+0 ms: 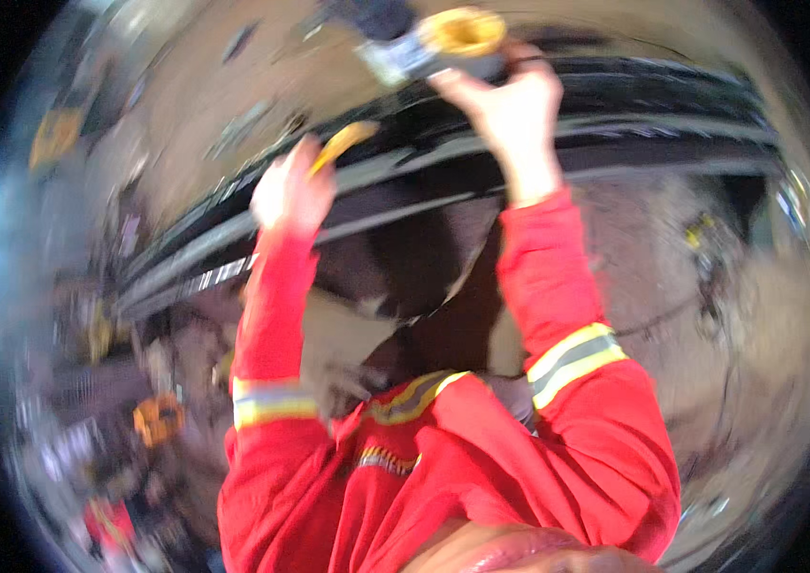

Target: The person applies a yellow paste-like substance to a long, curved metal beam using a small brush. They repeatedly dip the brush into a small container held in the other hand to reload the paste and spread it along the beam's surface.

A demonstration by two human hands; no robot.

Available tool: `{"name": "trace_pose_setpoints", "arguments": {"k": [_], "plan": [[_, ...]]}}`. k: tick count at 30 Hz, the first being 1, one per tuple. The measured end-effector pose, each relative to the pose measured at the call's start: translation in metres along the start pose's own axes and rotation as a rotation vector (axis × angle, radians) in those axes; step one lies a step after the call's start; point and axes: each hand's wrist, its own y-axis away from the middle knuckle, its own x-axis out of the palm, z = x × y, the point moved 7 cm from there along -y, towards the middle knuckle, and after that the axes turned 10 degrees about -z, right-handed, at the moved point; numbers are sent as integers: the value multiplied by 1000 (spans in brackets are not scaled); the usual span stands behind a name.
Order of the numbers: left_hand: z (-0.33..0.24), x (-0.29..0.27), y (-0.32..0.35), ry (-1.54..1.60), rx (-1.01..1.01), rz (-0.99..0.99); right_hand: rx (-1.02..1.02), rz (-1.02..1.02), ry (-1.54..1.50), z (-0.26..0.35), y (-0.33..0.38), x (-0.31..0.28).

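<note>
My left hand [292,186] is closed around a small yellow tool [343,145], long and narrow with a curved tip; motion blur hides its exact kind. Farther forward and to the right, my right hand [515,100] grips a round dark tub [483,65] with a yellow rim or yellow contents. Against the tub's left side is a whitish, label-like patch [395,59], and beyond it a dark blurred shape [371,14] that I cannot make out. Both hands are over long dark metal bars, apart from each other.
The dark bars [615,124] cross in front of me from left to right. A cable [729,353] and a small yellow item lie on the brown ground at right. Orange things [158,418] and blurred clutter sit at left, with a red shape [109,523] low down.
</note>
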Motion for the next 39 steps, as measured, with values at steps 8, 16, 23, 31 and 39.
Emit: {"name": "trace_pose_setpoints", "arguments": {"k": [8,16,23,31,39], "plan": [[-38,35,27,158,200,58,105,108,179,-1,30,-5],[44,15,53,-100,-75,112,105,159,162,-7,29,8],[46,9,43,-188,-182,-1,204,214,38,-16,38,26],[4,20,52,241,-157,-99,91,205,183,-13,41,23],[93,8,82,50,-411,-156,150,220,136,-17,47,20]]}}
